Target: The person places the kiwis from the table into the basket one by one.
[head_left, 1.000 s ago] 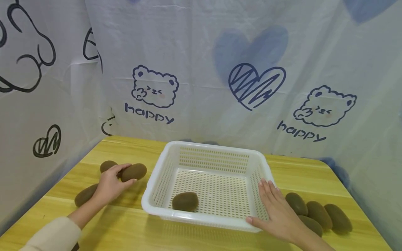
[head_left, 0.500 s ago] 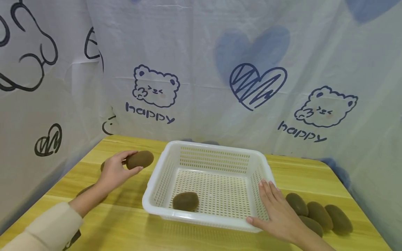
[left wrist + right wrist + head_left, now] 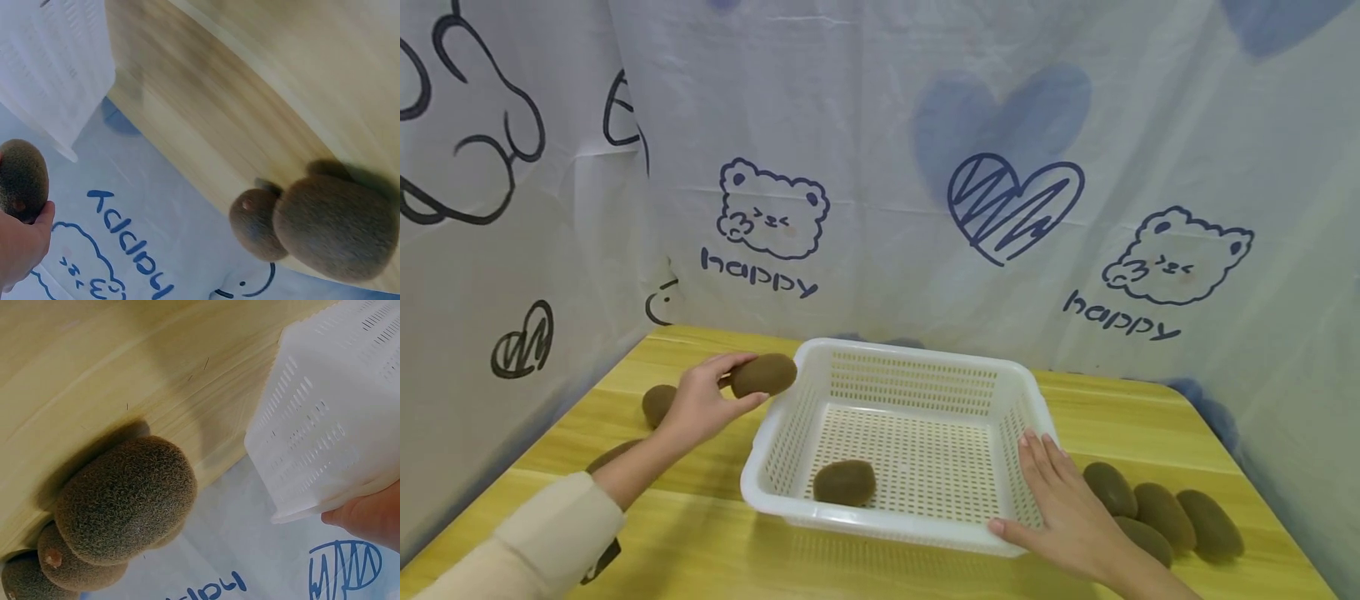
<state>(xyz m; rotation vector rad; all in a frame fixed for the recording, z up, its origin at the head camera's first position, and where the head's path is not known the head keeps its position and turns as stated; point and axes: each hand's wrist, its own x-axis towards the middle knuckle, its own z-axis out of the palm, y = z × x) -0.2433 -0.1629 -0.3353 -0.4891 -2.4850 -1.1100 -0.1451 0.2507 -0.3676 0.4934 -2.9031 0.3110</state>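
Note:
A brown fuzzy kiwi (image 3: 765, 375) is pinched between the thumb and fingers of my left hand (image 3: 706, 404), held up at the left rim of the white plastic basket (image 3: 880, 521). The left wrist view shows the same kiwi (image 3: 24, 180) above the table, near the basket wall. My right hand (image 3: 1063, 508) rests with fairly straight fingers over the basket's right rim, its thumb at the near corner. Inside the basket, another kiwi (image 3: 844, 482) lies in the front left corner.
Two kiwis (image 3: 658, 404) sit on the yellow wood-grain table (image 3: 700, 533) at the left, one partly behind my left forearm. Several kiwis (image 3: 1163, 515) are grouped right of the basket. A printed cloth (image 3: 880, 167) hangs behind the table.
My left hand has lifted the kiwi off the table at the left and carried it rightward to the basket's rim. The right hand and the basket have stayed in place.

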